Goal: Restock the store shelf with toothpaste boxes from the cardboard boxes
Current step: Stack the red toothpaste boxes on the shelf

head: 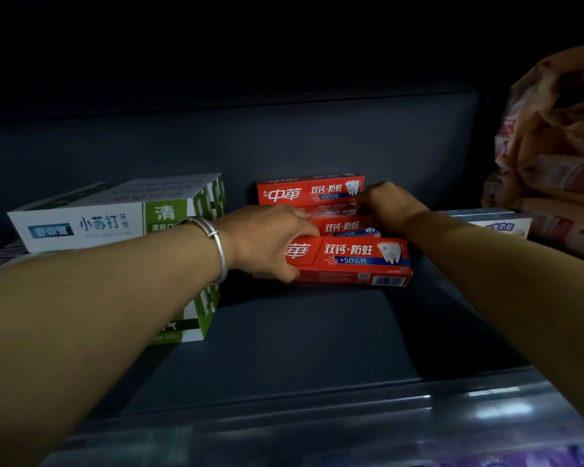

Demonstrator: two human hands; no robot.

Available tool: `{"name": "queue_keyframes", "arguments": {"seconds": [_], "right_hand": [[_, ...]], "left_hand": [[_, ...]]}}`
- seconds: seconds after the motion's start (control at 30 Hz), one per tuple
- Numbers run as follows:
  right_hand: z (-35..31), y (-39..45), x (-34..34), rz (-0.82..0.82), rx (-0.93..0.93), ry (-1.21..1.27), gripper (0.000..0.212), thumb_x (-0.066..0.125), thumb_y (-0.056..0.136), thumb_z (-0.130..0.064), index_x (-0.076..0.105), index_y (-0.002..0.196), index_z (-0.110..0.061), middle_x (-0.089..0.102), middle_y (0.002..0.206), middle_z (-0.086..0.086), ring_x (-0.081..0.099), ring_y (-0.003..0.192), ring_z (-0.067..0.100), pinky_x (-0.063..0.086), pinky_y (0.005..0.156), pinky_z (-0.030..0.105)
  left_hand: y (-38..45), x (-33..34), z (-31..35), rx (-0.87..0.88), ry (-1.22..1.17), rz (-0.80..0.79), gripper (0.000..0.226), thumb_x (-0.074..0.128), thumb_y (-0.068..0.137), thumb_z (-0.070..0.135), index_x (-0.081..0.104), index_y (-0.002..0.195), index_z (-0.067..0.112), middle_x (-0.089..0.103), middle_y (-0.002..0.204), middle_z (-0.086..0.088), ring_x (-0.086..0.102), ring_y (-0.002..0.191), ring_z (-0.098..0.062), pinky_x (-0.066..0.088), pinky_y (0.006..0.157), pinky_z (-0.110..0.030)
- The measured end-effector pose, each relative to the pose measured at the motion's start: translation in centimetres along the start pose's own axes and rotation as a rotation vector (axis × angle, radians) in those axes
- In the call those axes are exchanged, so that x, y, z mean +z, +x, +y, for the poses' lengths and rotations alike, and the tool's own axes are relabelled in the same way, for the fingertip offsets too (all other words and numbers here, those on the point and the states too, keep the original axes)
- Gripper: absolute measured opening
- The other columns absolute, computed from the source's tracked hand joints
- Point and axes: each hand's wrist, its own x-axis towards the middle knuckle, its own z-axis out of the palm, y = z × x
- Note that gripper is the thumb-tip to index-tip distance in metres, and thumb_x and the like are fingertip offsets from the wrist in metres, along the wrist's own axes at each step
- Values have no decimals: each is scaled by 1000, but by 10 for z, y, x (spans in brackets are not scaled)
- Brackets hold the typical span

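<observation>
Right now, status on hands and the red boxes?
Left hand grips front red box. Right hand on red boxes behind. Green-white boxes left, clear of them.

Three red toothpaste boxes are showing on the dark shelf [284, 332]: a front red box [358, 261], a middle red box [343, 227] and a back red box [309, 190]. Two white-and-green toothpaste boxes are lying at the left, an upper one [115, 214] and a lower one [189, 318]. Two hands are reaching in, and one silver bangle [213, 237] is circling the left wrist.
</observation>
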Motion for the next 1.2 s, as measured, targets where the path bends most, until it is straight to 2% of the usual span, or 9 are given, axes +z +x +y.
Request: {"name": "queue_keyframes", "arguments": {"seconds": [0.1,0.17,0.27,0.4,0.5,0.67,0.97,1.13,1.2], "right_hand": [[-1,0,-3,16,0,-76,31,52,94,-18,57,121,-4,60,122,14,57,110,28,44,93,34],[-4,-5,-9,-23,40,-65,37,54,94,-22,54,127,-7,58,126,12,58,112,25,46,95,34],[-12,-16,-20,-58,-40,-36,37,51,95,-28,55,127,-11,58,127,8,60,112,22,48,94,32],[-27,-39,-40,-273,-98,200,27,54,90,-43,61,107,-24,66,107,-4,64,87,8,50,71,20],[-32,-50,-50,-462,-63,223,34,59,84,-48,58,110,-27,66,104,-9,63,96,9,50,82,26],[-37,-61,-55,-542,-94,7,39,62,88,-35,59,123,-19,62,121,-4,60,108,14,48,93,30],[-31,-47,-53,-320,-100,81,41,66,87,-24,58,126,-17,57,125,-1,55,113,17,46,96,32],[-26,-32,-57,-53,-138,28,38,61,90,-15,55,127,-12,55,130,6,54,116,20,46,94,30],[-27,-24,-55,76,-151,-41,38,60,90,-15,54,128,-9,53,131,8,51,120,22,42,99,31]], "left_hand": [[1,0,2,-8,-4,5,64,72,75,38,47,134,28,50,126,10,46,113,-8,44,94,-24],[1,-1,3,-20,-9,5,65,71,76,38,45,135,28,49,127,11,46,113,-8,43,92,-22],[0,-5,7,-43,3,1,67,71,76,38,43,136,28,48,128,11,46,114,-9,44,94,-24],[0,-7,14,-72,28,23,63,72,73,38,48,131,28,50,124,10,49,110,-11,46,91,-27],[1,-8,18,-91,45,21,63,73,72,39,49,129,28,51,121,9,50,109,-12,47,91,-29],[1,-10,23,-115,75,18,67,72,73,38,45,133,26,48,126,7,48,114,-14,46,94,-30],[3,-5,16,-155,8,136,69,72,78,31,38,138,25,39,136,6,36,127,-13,32,107,-27],[2,-3,12,-93,145,347,60,63,84,26,36,138,22,35,134,4,33,124,-15,28,104,-26],[3,0,10,-78,134,305,51,59,87,21,41,134,21,38,131,4,35,122,-14,30,104,-25]]}}
